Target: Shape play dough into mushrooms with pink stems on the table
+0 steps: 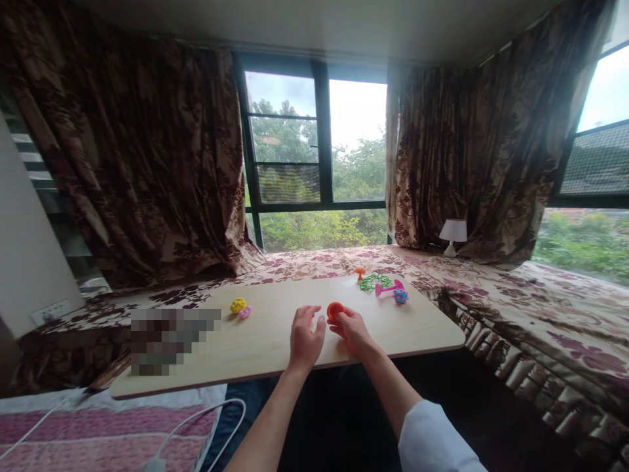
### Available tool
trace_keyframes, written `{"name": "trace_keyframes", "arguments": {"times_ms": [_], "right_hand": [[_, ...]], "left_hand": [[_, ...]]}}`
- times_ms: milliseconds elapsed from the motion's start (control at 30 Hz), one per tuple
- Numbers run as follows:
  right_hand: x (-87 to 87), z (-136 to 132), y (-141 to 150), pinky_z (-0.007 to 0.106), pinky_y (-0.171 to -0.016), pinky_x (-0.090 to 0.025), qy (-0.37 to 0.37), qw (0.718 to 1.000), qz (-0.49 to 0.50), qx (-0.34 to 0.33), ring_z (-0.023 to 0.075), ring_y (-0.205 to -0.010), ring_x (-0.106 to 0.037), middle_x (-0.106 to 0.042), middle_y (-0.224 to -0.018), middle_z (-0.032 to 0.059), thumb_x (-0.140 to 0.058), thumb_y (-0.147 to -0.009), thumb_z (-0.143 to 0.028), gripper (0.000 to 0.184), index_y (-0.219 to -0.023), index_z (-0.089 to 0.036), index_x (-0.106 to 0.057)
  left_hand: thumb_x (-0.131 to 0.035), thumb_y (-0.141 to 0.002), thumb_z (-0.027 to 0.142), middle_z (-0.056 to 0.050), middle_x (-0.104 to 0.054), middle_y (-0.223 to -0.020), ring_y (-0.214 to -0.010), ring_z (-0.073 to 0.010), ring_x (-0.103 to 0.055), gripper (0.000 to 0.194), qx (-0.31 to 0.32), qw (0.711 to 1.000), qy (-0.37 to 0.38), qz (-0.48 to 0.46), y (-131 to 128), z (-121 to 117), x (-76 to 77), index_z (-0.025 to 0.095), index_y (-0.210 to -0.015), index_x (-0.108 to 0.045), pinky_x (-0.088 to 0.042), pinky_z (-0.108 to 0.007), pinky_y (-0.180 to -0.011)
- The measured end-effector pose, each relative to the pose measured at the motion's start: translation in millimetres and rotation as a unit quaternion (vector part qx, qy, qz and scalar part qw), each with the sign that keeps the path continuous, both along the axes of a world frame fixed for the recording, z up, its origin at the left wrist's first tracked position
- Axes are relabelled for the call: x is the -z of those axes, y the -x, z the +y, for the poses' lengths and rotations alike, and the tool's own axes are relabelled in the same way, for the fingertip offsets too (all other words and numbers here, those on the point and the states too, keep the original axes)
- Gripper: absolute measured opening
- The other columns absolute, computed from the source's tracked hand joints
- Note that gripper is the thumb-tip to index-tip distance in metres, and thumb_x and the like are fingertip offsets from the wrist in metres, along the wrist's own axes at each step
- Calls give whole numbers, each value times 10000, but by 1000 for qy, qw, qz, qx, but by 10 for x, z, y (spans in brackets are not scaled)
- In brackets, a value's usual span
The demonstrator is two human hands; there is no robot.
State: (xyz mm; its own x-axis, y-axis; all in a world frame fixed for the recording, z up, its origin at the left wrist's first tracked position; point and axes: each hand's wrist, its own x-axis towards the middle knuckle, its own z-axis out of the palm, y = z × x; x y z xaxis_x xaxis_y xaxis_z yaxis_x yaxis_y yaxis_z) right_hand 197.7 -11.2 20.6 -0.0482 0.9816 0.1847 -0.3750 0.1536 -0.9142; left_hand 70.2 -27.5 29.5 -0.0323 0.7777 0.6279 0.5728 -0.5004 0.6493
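Right hand pinching round orange piece, left hand loose beside it

From my seat at the feed: right hand (351,331) has its thumb and fingers clamped on a round orange piece (335,311), held over the near half of the pale table (268,334). Hollow-looking face, rim visible; can't tell if its underside touches the tabletop. Left hand (306,335) is just beside it, thumb and fingers apart, curved toward the piece, small gap between. White sleeve (430,436) on the right arm.

Other toys I count on the table: far right, a small orange knob (360,273) with a stem, next to a heap of green chain (373,283). Near the chain, a pink piece (389,289) with wide ends, then a blue spiky ball (400,297) with pink bits, close in front of it. Left of the hands, well apart from them, a yellow ball (238,305) and a pink ball (244,313) sit side by side; contact unclear. Table's left end is partly pixelated, can't read it.

Around: white lamp (453,231) on the flowered cloth (496,282) at right, window (289,144) ahead, brown curtain (157,164) on the left, white cable (243,406) looping near the striped blanket (108,429) below.
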Motion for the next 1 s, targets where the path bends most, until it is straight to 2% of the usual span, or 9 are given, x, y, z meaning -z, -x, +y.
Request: {"name": "trace_keyframes", "arguments": {"times_ms": [167,367,633,867,1000], "right_hand": [[22,9,74,330,-708,-506,-64,993,-84,53,158,-817,-597,-601,-966,41,-525,-869,-276,200,-990,-125,-574],[89,55,50,339,-745,-495,-97,974,-180,93,162,-853,-588,-598,-1008,47,-509,-877,-285,190,-983,-147,-586],[64,5,44,316,-707,-498,-110,955,-252,113,164,-800,-596,-615,-932,23,-503,-874,-334,230,-914,-132,-606],[44,-27,41,330,-738,-499,-121,955,-247,109,182,-857,-588,-594,-1024,33,-489,-883,-321,225,-987,-151,-592],[29,-29,42,328,-732,-501,-133,955,-246,94,169,-835,-595,-605,-990,35,-489,-885,-316,218,-972,-146,-594]], "left_hand": [[-512,-839,304,-72,-570,-1099,-944,-191,-566,297,100,994,16,-48,-141,-6,60,165,-1101,-531,-462,-419,-823],[-505,-844,306,-71,-581,-1088,-936,-186,-575,276,155,979,63,-115,-73,20,60,165,-1078,-546,-476,-406,-808],[-516,-838,301,-74,-573,-1106,-975,-201,-562,294,179,969,77,-152,-41,11,58,160,-1095,-539,-456,-434,-841],[-523,-834,299,-74,-574,-1114,-990,-203,-557,288,178,967,83,-163,-53,-2,51,162,-1086,-547,-446,-438,-855],[-525,-833,301,-73,-581,-1103,-988,-203,-560,284,170,966,90,-174,-50,-13,23,157,-1076,-553,-444,-440,-857]]}}
